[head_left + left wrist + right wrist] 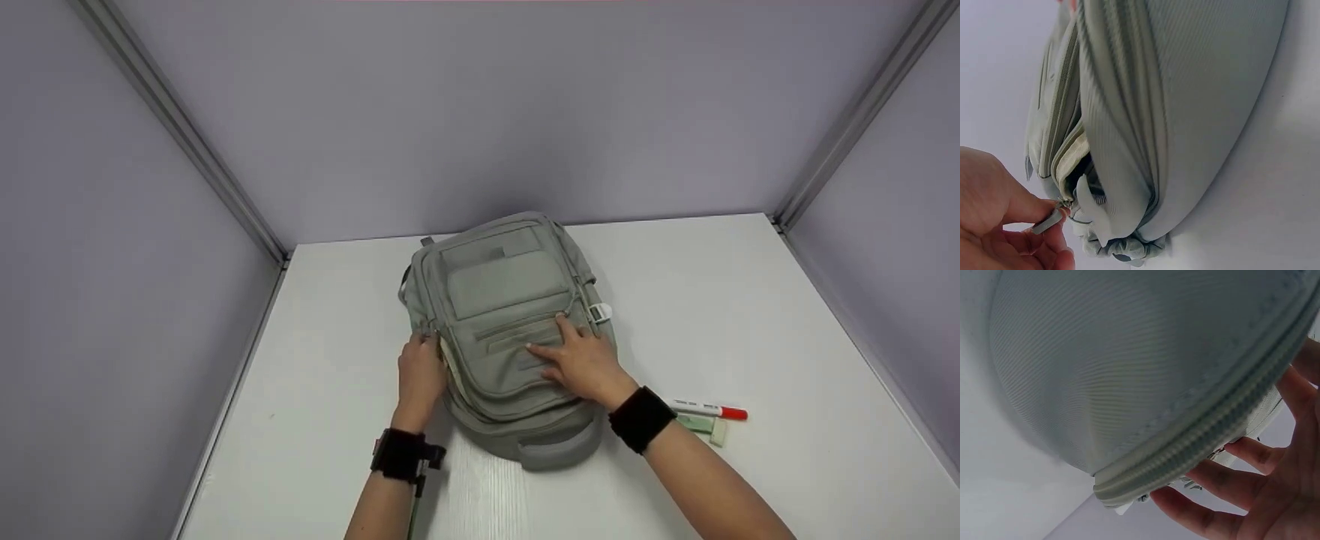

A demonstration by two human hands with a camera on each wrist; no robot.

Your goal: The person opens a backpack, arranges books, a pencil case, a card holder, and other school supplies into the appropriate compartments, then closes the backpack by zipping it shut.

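A grey-green backpack (pixel 502 300) lies flat on the white table (pixel 750 300), its top handle toward me. My left hand (pixel 420 371) is at its left side and pinches a zipper pull (pixel 1049 220) between thumb and finger; the zipper there is partly open, showing a beige lining (pixel 1072 149). My right hand (pixel 577 360) lies flat on the front pocket with fingers spread and pressing down. In the right wrist view the fingers (pixel 1224 486) lie against the ribbed fabric of the backpack (pixel 1129 371).
A white marker with a red cap (pixel 709 410) and a small pale green packet (pixel 705 427) lie on the table just right of my right wrist. Grey walls enclose the table at the back and both sides.
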